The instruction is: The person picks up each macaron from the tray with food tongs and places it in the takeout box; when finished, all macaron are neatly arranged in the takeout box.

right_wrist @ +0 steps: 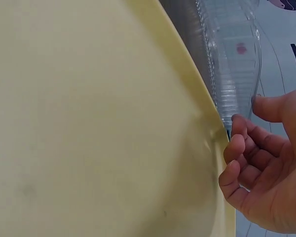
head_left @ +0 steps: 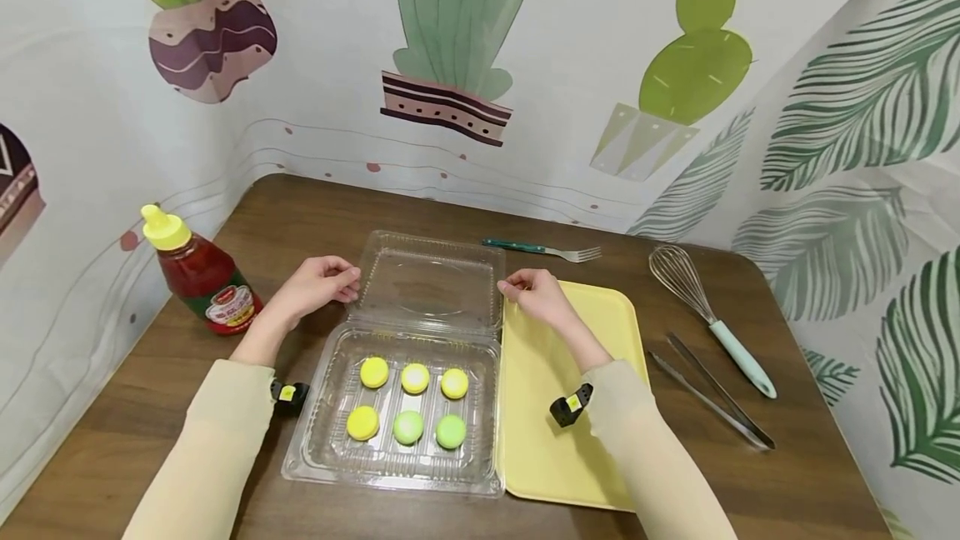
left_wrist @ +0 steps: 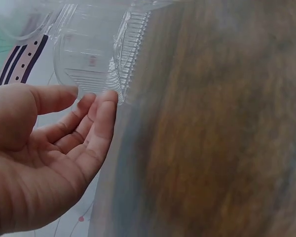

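Observation:
A clear plastic clamshell box [head_left: 401, 461] has its lid [head_left: 431, 282] swung back on the far side. In its base sit several yellow macarons [head_left: 374, 372] and two green macarons [head_left: 408, 427], in two rows. My left hand [head_left: 315, 290] pinches the lid's left edge between thumb and fingertips; the left wrist view shows the lid's ridged corner [left_wrist: 96, 74] at those fingertips. On the opposite side my right hand [head_left: 540, 294] holds the lid's right edge, thumb and index finger at the rim [right_wrist: 232, 96], over the far end of a yellow tray [head_left: 570, 448].
Left of the box stands a red sauce bottle [head_left: 213, 286] with a yellow cap. Behind the lid lies a fork [head_left: 543, 250] with a green handle. A whisk [head_left: 712, 319] and metal tongs [head_left: 712, 390] lie right of the tray. A patterned cloth [head_left: 555, 157] hangs behind the table.

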### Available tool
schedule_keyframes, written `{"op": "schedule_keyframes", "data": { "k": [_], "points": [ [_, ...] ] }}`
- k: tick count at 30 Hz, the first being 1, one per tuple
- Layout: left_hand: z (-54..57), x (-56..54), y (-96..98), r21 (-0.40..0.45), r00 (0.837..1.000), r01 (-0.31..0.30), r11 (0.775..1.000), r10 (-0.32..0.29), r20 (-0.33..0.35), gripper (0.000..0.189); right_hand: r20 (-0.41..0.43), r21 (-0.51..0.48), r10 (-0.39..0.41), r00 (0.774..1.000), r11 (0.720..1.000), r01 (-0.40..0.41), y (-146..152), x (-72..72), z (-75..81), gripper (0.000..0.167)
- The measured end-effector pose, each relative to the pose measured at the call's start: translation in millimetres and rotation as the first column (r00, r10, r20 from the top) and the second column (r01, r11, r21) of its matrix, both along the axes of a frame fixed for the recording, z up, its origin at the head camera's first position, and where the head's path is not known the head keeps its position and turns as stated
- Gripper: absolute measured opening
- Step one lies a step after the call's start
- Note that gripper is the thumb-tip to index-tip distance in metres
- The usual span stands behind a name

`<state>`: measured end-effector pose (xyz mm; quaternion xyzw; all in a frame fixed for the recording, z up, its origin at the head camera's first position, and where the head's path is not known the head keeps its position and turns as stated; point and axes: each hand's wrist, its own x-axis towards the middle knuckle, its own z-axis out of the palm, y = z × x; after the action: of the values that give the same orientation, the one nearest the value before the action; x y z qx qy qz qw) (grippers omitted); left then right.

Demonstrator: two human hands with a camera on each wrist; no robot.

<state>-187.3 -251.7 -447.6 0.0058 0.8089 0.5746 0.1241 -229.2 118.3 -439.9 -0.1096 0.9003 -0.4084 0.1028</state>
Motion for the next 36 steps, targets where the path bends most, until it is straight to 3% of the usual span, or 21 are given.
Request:
{"op": "schedule_keyframes", "data": {
  "k": [7,14,25,26,36],
  "points": [
    [0.4,-1.1,2.0,-0.021,0.999,-0.036,0.999,0.036,-0.008,0.033,0.081,-0.121,-0.04,0.996,0.991,0.05,-5,-0.7,-3.7,0.02],
    [-0.8,-2.7,3.7,-0.033,0.998,-0.061,0.998,0.061,-0.029,0.03,0.109,-0.172,-0.047,0.993,0.983,0.065,-4,0.0,-2.3,0.02],
    [6.6,-0.3,4.6,-0.062,0.994,-0.092,0.994,0.088,-0.06,0.033,0.109,-0.238,-0.041,0.993,0.969,0.066,-1,2.1,4.5,0.02],
    [7.1,-0.2,4.6,-0.058,0.994,-0.095,0.994,0.092,-0.067,0.034,0.101,-0.248,-0.042,0.994,0.967,0.066,1,-0.6,-0.9,0.021],
    [15.2,1.0,5.6,-0.043,0.978,-0.154,0.987,0.145,-0.153,0.031,0.038,-0.286,-0.051,0.998,0.956,0.06,0,-1.0,10.1,0.017]
  ]
}}
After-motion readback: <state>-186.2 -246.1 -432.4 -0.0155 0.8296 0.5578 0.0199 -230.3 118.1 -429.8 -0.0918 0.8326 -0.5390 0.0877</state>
